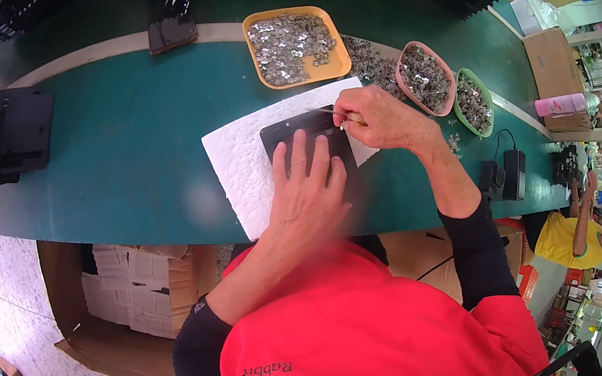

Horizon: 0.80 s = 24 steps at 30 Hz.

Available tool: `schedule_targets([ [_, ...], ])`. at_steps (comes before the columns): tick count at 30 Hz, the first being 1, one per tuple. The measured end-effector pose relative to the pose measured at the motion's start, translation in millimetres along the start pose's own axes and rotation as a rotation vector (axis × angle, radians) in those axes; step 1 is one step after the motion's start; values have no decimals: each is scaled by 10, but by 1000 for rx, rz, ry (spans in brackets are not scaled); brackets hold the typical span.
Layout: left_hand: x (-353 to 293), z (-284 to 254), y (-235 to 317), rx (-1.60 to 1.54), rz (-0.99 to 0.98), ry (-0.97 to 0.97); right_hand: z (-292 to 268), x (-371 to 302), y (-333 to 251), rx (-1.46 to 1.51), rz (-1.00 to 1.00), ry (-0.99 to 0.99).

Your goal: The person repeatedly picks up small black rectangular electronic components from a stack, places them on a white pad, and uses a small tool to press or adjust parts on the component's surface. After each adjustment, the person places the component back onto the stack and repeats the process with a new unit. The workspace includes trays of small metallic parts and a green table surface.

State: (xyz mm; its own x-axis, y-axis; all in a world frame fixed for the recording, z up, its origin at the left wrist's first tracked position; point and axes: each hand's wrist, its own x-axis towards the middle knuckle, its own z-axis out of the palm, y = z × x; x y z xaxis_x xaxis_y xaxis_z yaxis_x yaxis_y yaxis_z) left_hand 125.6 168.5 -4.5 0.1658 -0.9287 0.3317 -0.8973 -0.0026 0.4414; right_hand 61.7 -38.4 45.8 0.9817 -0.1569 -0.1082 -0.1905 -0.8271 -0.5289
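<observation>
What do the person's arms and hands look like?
The left hand and right hand wear no gloves. The left black sleeve has a small pale marking near its cuff. There's a right black sleeve too, plus a red shirt.

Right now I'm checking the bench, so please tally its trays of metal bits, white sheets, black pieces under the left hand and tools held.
Trays: 3 (yellow tray, pink tray, green tray)
White sheet: 1
Black piece under the left hand: 1
Thin tool in the right hand: 1
Total: 6
</observation>
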Motion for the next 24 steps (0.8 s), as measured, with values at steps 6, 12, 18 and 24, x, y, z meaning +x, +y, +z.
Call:
schedule_targets([
  [6,-17,27,-3,10,-31,-34,-82,169,-33,-96,19,-92],
  [12,-29,28,-3,-12,-34,-21,-94,137,42,34,137,-58],
  [18,-30,35,4,-7,-38,-16,-18,40,159,184,215,-7],
  [24,28,-58,-53,-223,-129,214,-22,-100,-66,573,336,78],
])
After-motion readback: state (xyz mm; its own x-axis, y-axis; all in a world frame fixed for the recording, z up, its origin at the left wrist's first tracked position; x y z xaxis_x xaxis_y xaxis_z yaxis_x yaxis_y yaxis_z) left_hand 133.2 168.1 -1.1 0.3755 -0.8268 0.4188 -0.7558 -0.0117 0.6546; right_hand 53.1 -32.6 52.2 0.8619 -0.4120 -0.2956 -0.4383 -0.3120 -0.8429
